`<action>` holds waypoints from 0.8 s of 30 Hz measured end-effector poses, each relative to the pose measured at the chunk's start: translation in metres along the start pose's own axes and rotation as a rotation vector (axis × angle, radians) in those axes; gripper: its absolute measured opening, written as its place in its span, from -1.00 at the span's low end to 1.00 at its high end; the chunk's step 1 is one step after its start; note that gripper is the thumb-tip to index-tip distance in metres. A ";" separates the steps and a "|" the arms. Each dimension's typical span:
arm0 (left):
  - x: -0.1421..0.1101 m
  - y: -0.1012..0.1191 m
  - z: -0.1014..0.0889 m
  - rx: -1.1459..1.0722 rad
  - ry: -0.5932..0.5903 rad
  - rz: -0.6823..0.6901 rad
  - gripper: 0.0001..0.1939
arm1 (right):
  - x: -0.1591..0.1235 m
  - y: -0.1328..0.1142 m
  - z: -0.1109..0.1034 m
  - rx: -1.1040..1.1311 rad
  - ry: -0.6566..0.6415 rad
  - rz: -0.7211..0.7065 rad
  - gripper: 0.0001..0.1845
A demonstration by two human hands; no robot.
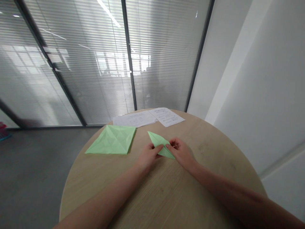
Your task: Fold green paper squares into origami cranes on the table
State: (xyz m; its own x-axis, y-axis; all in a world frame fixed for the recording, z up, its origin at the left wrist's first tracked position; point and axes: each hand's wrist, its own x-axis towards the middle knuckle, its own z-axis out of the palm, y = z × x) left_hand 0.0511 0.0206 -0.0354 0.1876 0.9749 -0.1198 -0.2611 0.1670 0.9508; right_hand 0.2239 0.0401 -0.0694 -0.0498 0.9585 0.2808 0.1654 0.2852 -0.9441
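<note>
Far left of both grips, down on the grey floor (43,178), sits a small red item (3,129) w/ a blue base, cut off by the frame edge & too small to ID. Beyond the grips, a glass partition (102,92) w/ dark frames & slatted blinds runs across the back. Nearer in, left of the left grip & a bit farther out, a green paper square (116,140) lies flat on the round wood worktop (214,156); creases run over its surface (one sheet or a stack, can't tell). Just past it, farther from the grips, are white pages (135,119) w/ faint print.

Next, the left grip (152,151): pinched nearly closed, thumb on top of the folded green paper (156,139), other fingers partly hidden beneath it. That folded pc. is btwn the two grips, long & pointed, one tip out past the left thumb, away from the person, the other end angling back below the right thumb. Can't tell if it touches the worktop.

Right grip (178,149): also pinched nearly closed on the same pc., thumb on its near-right part, tip just beside the left thumb's, fingers curled at the far edge. Straight out beyond the grips, a printed sheet (168,117) meets the white pages on its left. Well off to the right of the right grip, a white wall (264,79) w/ a ledge.
</note>
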 end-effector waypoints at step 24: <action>0.006 -0.005 -0.002 0.044 0.036 0.011 -0.79 | 0.004 0.010 0.003 0.132 -0.021 0.013 -0.65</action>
State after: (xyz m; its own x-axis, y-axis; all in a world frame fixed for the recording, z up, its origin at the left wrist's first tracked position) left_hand 0.0516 0.0260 -0.0413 0.1510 0.9814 -0.1187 -0.2204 0.1505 0.9637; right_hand 0.2228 0.0468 -0.0785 -0.0696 0.9614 0.2663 0.0356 0.2692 -0.9624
